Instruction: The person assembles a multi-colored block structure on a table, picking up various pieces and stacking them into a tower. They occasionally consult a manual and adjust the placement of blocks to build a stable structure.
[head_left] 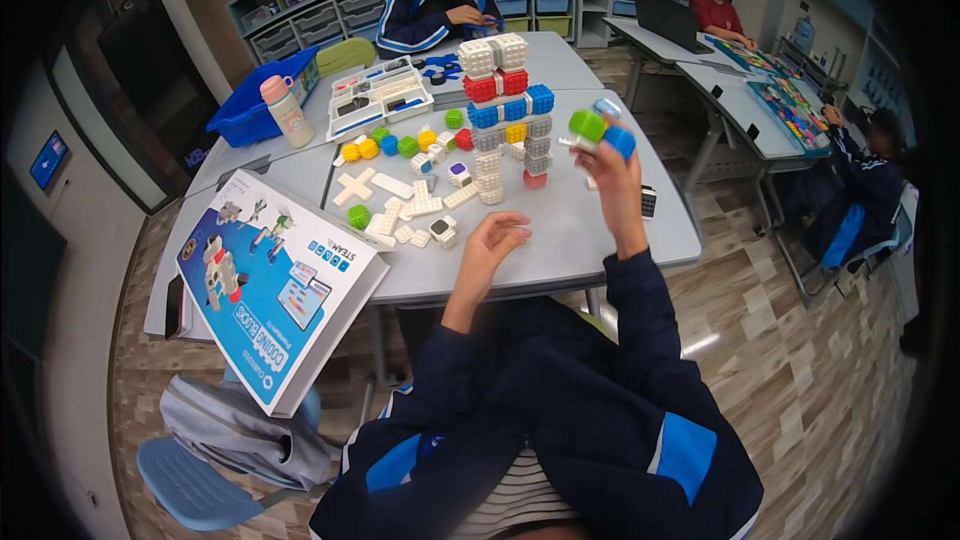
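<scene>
My right hand (622, 185) is raised on the right, its fingers closed around a small assembly of building blocks with a green block (587, 124) and a blue block (620, 142); motion blurs it a little. In front of the block tower (486, 117) my left hand (492, 245) is empty, its fingers loosely bent and apart. White, red, blue and grey blocks make up the tower, which stands upright on two legs with a pinkish-red piece under the right one. Left of it lie loose white pieces (422, 202), a green block (359, 215) and a white block with a dark face (442, 231).
A large white-and-blue box (285, 285) overhangs the table's left edge. Behind are a pink-capped bottle (287, 112), a blue bin (240, 112) and a white sorting tray (375, 100). A person (440, 5) sits across the table; two others are at tables on the right.
</scene>
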`<action>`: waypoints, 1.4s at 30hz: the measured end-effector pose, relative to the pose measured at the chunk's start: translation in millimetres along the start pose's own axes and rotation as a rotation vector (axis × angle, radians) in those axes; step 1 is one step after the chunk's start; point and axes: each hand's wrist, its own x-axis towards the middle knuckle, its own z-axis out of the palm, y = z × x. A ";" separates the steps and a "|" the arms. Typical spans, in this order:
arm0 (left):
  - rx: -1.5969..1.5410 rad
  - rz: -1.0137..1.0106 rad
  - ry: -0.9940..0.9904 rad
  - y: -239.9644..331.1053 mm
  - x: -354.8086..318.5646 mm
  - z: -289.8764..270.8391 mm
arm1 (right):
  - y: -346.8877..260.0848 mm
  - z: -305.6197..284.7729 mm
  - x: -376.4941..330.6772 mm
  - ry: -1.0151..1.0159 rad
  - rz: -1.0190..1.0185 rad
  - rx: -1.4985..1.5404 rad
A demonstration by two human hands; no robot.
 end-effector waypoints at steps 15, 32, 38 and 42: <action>0.409 0.576 0.348 66.6 55.5 -15.3 | 10.8 13.1 108.2 -0.253 -0.191 -0.297; 0.329 0.426 0.236 89.5 156.3 1.4 | 13.8 13.1 118.7 -0.288 -0.278 -0.276; 0.341 0.406 0.200 92.5 154.7 -1.6 | -2.8 7.9 118.7 -0.347 -0.273 -0.413; 0.332 0.415 0.193 91.2 157.2 -3.9 | -9.7 8.0 120.1 -0.387 -0.366 -0.534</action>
